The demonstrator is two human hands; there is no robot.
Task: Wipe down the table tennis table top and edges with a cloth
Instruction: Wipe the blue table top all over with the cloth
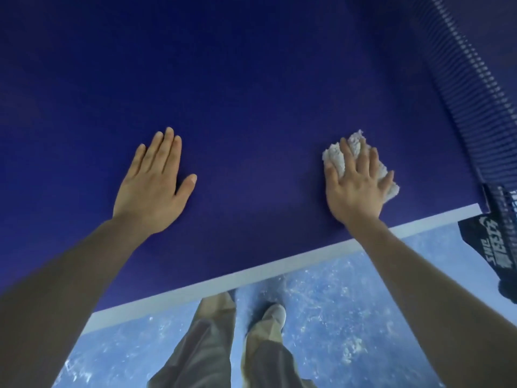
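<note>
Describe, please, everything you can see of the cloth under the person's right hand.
The cloth is a small, off-white, fluffy piece, terry-like in texture, bunched rather than spread flat. It lies on the blue table top, close to the net and a little in from the white edge line. The right hand presses it flat with spread, straight fingers; its tufts show beyond the fingertips and at the hand's outer side. Nothing else touches it.
</note>
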